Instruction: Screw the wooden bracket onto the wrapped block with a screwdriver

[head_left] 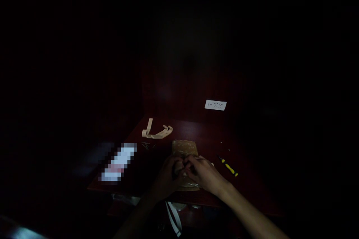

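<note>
Both hands meet over a brown package with clear plastic film (185, 148) on the dark red table. My left hand (169, 173) curls around something pale, partly hidden by the fingers. From the other side my right hand (200, 170) has its fingers bent and pressed together at the same spot; a small pale bit shows between the hands. What exactly they grip is too dark and covered to make out. To the right of my right hand lies a yellow and black screwdriver (229, 167).
A beige hooked bracket (158, 134) lies at the table's back left, with several thin screws or pins (146, 145) before it. A pixelated bright rectangle (119, 162) covers the left side. A white socket panel (215, 105) is on the back wall. A white strap (174, 218) hangs below the front edge.
</note>
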A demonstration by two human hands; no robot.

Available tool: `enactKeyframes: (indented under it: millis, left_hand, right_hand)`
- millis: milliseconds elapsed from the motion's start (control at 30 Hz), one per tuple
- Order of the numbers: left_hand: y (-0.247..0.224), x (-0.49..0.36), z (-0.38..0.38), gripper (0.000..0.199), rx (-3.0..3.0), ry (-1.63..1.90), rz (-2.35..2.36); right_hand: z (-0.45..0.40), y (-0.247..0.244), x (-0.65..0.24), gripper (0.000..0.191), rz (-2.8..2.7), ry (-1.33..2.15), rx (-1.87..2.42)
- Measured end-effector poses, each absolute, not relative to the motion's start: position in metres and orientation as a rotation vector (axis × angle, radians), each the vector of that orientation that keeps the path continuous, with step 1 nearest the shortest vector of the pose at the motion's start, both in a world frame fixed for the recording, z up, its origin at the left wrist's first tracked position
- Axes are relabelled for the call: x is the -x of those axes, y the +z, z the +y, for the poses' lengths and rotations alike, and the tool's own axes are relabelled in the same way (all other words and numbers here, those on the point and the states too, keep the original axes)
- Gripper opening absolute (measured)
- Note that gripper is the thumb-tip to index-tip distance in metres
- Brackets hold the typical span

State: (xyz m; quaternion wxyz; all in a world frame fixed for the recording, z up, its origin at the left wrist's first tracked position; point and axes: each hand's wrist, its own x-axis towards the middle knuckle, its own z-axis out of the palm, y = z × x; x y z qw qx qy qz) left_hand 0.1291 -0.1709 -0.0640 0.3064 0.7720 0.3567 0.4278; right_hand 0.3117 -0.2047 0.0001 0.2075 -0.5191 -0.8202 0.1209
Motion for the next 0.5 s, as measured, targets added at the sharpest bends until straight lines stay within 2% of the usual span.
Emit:
enactKeyframes:
  millis: [300,500]
  left_hand:
    - [-0.0674,-0.1324,-0.166,0.034,-2.111,1.19,0.937]
    - [-0.0743,-0.1322,-0.1617,0.048,-2.14,1.219,0.91]
  right_hand:
    - [-0.2099,0.005,-0.3128,0.019,-2.263,0.37,1.442]
    - [-0.2042,0.0032,-0.311,0.012,-2.091,0.504,1.411]
